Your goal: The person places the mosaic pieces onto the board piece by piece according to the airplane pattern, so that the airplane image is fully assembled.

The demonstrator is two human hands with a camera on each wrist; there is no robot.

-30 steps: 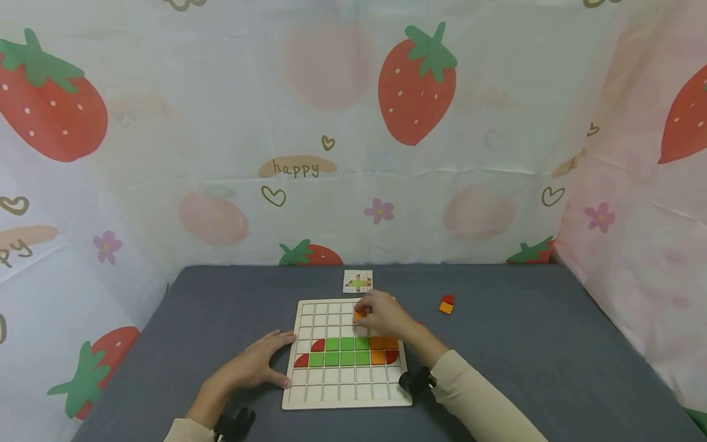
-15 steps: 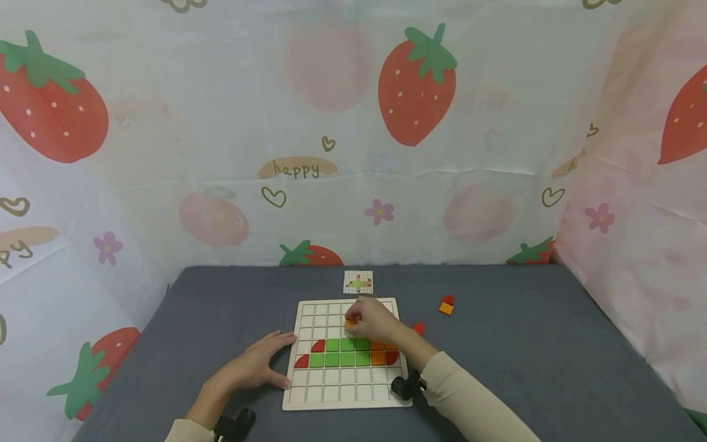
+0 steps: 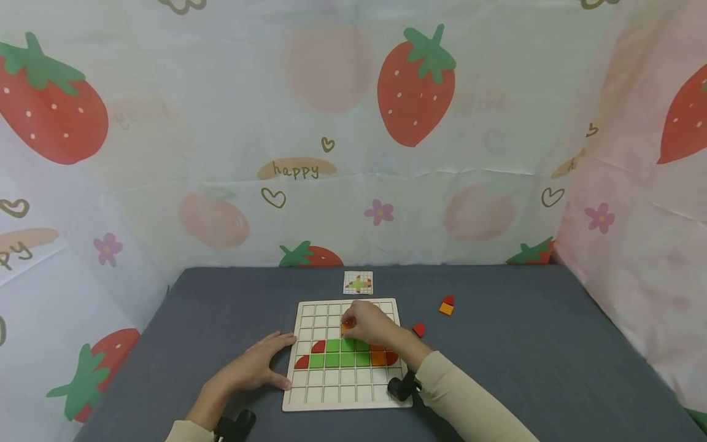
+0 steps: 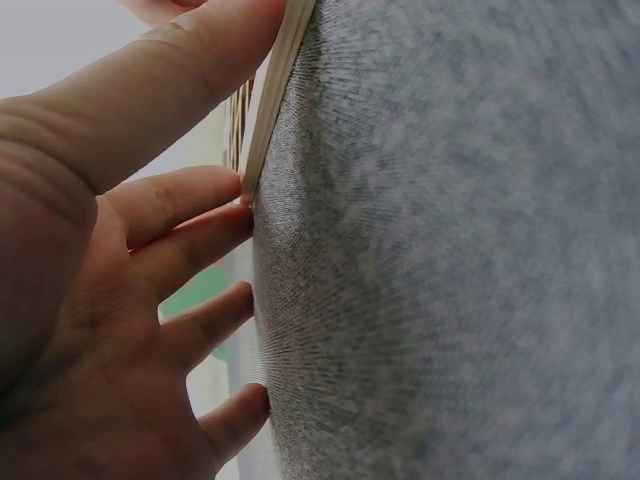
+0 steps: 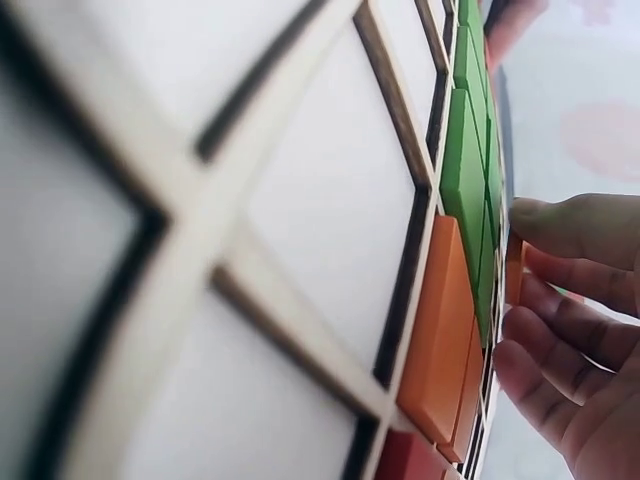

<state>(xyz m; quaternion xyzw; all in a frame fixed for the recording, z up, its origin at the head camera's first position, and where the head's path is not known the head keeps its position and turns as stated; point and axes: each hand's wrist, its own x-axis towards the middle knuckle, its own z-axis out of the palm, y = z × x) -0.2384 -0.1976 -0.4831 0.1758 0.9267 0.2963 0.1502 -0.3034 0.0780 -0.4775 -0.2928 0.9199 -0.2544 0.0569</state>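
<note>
A pale wooden grid board [image 3: 339, 406] lies on the table. Two rows of green square tiles [image 3: 347, 360] cross its middle, with red rounded tiles [image 3: 301, 362] at the left end and orange square tiles [image 3: 378, 358] at the right. Above the green rows my right hand [image 3: 371, 323] pinches an orange square tile [image 5: 514, 272] between thumb and fingers, close over the grid. My left hand [image 3: 253, 367] is spread along the board's left side, its thumb [image 4: 180, 85] and fingertips at the edge.
Behind the board lies a small pattern card [image 3: 358, 283]. To its right on the dark cloth are a red rounded tile [image 3: 418, 330] and, farther back, an orange tile [image 3: 446, 308] with a red one beside it. A strawberry-print curtain [image 3: 353, 123] stands behind the table.
My right hand has moved left and slightly nearer with the orange tile, uncovering the loose red tile right of the board. The left hand stays at the board's edge.
</note>
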